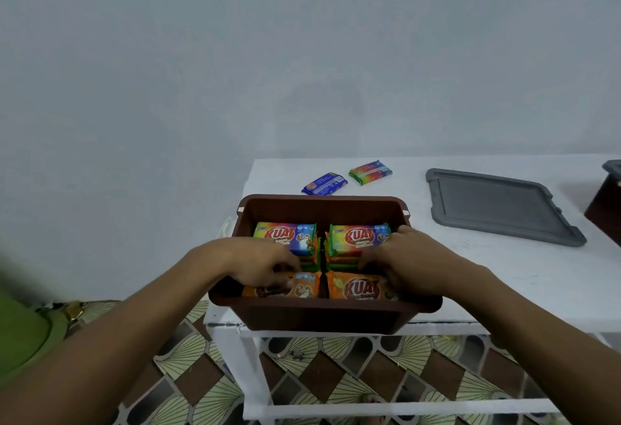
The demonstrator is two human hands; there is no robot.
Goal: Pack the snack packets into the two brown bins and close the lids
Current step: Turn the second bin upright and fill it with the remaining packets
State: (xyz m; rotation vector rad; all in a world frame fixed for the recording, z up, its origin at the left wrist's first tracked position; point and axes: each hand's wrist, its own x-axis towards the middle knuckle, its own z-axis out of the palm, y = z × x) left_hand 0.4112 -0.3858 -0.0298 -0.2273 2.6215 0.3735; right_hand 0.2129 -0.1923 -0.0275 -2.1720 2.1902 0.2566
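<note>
On the white worktop [510,276] by a bare wall [302,55], our left hand [265,265] and right hand [410,261] curl onto the packets [356,239] in the brown bin [322,308], which we should press flat below the rim so the grey lid [497,206] closes.

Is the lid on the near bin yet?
No, the grey lid lies flat on the table, to the right of the open bin.

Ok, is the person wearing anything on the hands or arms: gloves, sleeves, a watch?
No. The left hand and right hand are bare, without gloves, and no sleeve shows up to the frame edge. No watch, bracelet or ring is visible on the sides facing the camera.
</note>
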